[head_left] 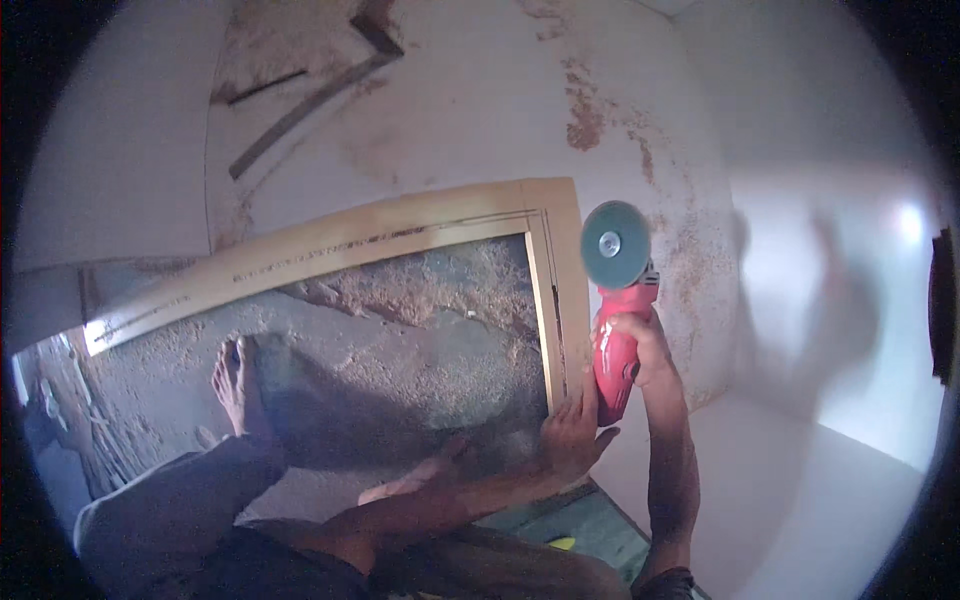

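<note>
A red angle grinder [617, 350] with a flat, round green disc [615, 243] points away from me, the disc face turned up. Whether the disc is spinning cannot be told. My right hand [643, 345] is wrapped round the grinder's body from the right, behind its head. At the rear end, my left hand [572, 432] grips from the left, its fingers along the body and its thumb below. Just left of the tool lies the corner of a tan frame [565, 270], with dark lines along it. The disc is close to this corner, apart from it.
Inside the frame, rubble and dust [460, 310] cover grey ground, where my bare left foot [235, 385] stands. A dark angled strip [310, 110] lies beyond on a stained pale surface. At the right rises a white wall [840, 300]; long thin pieces [100, 430] lie far left.
</note>
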Demonstrator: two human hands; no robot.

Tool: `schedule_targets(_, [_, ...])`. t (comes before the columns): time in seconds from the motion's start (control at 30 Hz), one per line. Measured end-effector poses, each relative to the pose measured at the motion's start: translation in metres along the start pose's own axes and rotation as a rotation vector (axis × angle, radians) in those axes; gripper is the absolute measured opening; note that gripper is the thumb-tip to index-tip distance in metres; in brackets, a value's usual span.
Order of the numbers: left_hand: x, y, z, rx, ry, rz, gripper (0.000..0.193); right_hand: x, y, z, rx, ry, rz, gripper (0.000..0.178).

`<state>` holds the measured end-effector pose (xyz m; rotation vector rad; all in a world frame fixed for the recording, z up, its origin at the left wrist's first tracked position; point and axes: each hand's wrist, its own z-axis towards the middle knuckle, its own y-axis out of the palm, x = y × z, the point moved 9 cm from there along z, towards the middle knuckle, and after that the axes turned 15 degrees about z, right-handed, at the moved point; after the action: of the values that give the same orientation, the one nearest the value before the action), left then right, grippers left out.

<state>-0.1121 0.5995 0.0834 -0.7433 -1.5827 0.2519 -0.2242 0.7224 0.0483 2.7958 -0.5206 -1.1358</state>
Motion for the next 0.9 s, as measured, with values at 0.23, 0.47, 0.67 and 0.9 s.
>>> schedule_targets(0.23, [0.004,-0.082,0.028,0.197,0.536,0.381,0.086,-0.021,0.032,0.014,-0.074,-0.093,0.342,0.030])
schedule_targets(0.47, [-0.022,-0.155,0.019,-0.532,0.370,0.599,0.088,0.018,0.101,0.018,-0.203,-0.005,0.591,0.038])
schedule_targets(0.67, [-0.126,-0.265,-0.079,-1.340,0.114,1.173,0.103,0.060,0.163,0.010,-0.365,-0.048,0.612,0.027])
schedule_targets(0.9, [-0.113,-0.327,-0.127,-1.119,0.200,1.111,0.088,0.120,0.231,0.024,-0.482,-0.048,0.640,0.025])
